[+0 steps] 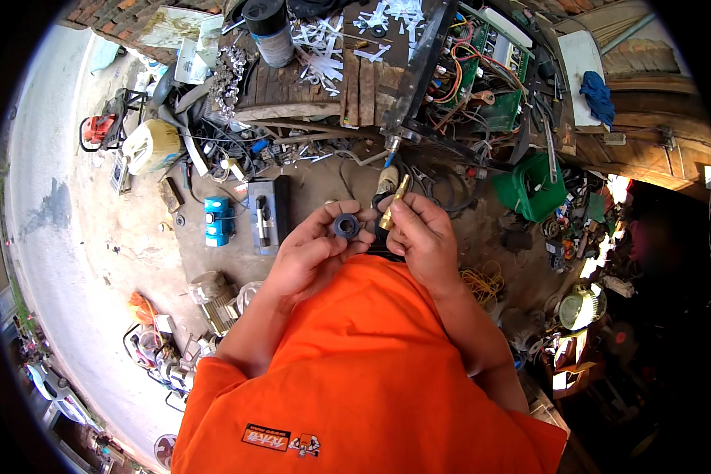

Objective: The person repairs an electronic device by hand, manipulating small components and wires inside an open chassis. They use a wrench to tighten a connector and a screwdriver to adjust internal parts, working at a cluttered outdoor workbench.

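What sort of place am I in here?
Probably a repair workshop, judging by the worn brown wooden workbench, exposed flat green circuit board and grey finned metal motor on the concrete floor.

From far off, I am seeing a person (482,336) wearing a bright orange shirt (363,355) with short sleeves (213,387), a dark box print (265,438) and a little cartoon (306,446).
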A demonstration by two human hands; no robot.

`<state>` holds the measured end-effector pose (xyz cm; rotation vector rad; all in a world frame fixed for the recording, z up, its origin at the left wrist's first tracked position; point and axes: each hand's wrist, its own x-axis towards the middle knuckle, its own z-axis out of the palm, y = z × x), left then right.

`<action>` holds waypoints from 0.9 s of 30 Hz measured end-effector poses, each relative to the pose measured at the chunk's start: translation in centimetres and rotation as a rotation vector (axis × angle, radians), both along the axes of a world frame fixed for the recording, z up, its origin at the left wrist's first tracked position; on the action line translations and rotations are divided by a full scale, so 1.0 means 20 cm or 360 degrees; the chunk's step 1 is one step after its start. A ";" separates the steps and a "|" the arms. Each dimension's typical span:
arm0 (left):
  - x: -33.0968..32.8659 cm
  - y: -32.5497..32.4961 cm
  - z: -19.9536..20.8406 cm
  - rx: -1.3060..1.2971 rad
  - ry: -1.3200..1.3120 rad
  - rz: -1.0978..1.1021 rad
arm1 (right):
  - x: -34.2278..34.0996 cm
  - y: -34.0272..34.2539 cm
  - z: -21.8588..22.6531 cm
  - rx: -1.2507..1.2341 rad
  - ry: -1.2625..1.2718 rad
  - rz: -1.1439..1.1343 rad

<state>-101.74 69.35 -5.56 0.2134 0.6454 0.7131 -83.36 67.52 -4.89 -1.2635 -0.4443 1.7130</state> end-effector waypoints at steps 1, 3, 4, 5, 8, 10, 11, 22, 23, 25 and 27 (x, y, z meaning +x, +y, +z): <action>-0.01 0.00 0.00 0.0058 0.0044 0.0018 | 0.02 0.00 0.01 -0.0005 0.0044 0.0010; -0.01 0.00 -0.03 0.0172 0.0134 0.0050 | 0.04 -0.01 0.04 -0.0055 0.0026 0.0205; -0.01 0.00 -0.03 0.0158 0.0186 0.0031 | 0.05 -0.02 0.05 -0.0088 0.0049 0.0305; -0.02 0.01 -0.04 0.0143 0.0238 0.0014 | 0.06 -0.03 0.06 -0.0120 0.0071 0.0405; -0.03 0.02 -0.14 -0.0135 -0.0139 0.0077 | 0.05 -0.05 0.08 -0.0269 0.0374 0.0395; -0.01 0.03 -0.16 -0.0313 -0.0271 0.0079 | 0.03 -0.06 0.08 -0.0327 0.0468 0.0410; 0.01 0.03 -0.14 -0.0372 -0.0285 0.0071 | 0.02 -0.06 0.08 -0.0327 0.0487 0.0443; 0.10 -0.05 -0.13 -0.0401 -0.0356 -0.0112 | 0.03 -0.09 -0.03 -0.0562 0.0925 0.0188; 0.11 -0.05 -0.11 -0.0446 -0.0347 -0.0131 | 0.03 -0.10 -0.04 -0.0541 0.0999 0.0144; 0.12 -0.05 -0.09 -0.0515 -0.0366 -0.0162 | 0.02 -0.11 -0.04 -0.0511 0.1044 0.0097; 0.12 -0.04 -0.08 -0.0565 -0.0427 -0.0186 | 0.03 -0.13 -0.02 -0.0492 0.0982 0.0089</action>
